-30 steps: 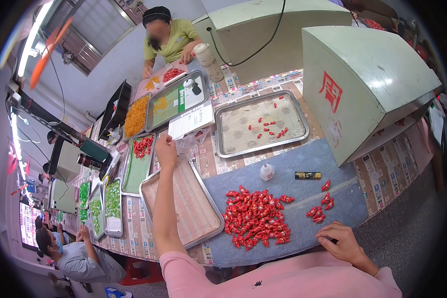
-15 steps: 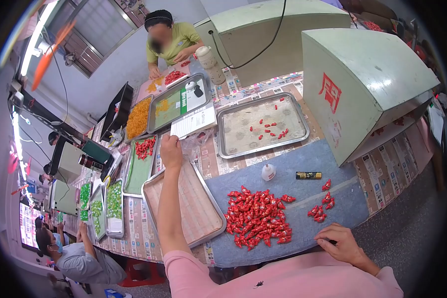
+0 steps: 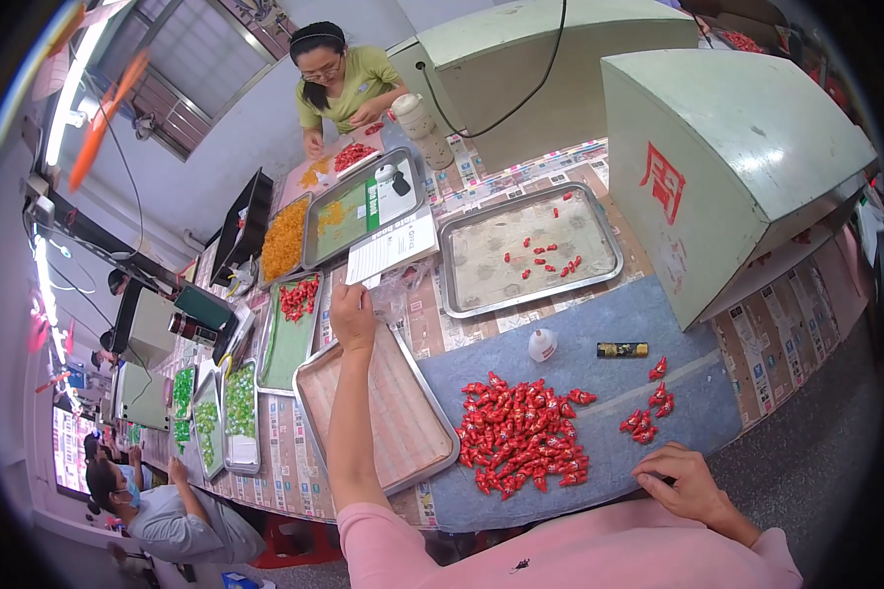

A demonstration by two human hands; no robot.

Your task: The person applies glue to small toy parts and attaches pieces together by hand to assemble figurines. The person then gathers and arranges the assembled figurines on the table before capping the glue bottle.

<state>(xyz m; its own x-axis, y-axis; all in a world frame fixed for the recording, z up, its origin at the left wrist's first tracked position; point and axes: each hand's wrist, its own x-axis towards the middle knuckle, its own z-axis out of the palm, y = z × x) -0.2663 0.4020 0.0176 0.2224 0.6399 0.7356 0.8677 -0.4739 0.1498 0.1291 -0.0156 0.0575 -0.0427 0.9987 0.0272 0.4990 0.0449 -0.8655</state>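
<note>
Stretched out over the far end of a metal tray with a pale pinkish lining [image 3: 383, 412], my left hand [image 3: 352, 312] is closed in a fist. Its fingertips are turned away, so what they hold, if anything, is hidden. A crumpled clear plastic bag [image 3: 395, 293] lies right beside it. At the near table edge my right hand [image 3: 686, 483] rests with loosely bent fingers, thumb apart, nothing visible in it. A heap of small glossy red pieces with tapered ends [image 3: 521, 432] lies on the blue mat [image 3: 580, 344], and a few similar red pieces [image 3: 641, 425] lie close to my right hand.
A white squeeze bottle [image 3: 542, 345] and a black-and-gold tube [image 3: 623, 349] stand and lie on the mat. Beyond are a tray with scattered red bits [image 3: 462, 255] and a notebook [image 3: 393, 247]. A pale metal cabinet [image 3: 746, 167] stands right. Co-workers [image 3: 349, 93] sit across and left.
The whole view has shifted slightly, so things sit a little farther right. My left hand remains closed near the bag, and my right hand stays at the table edge.
</note>
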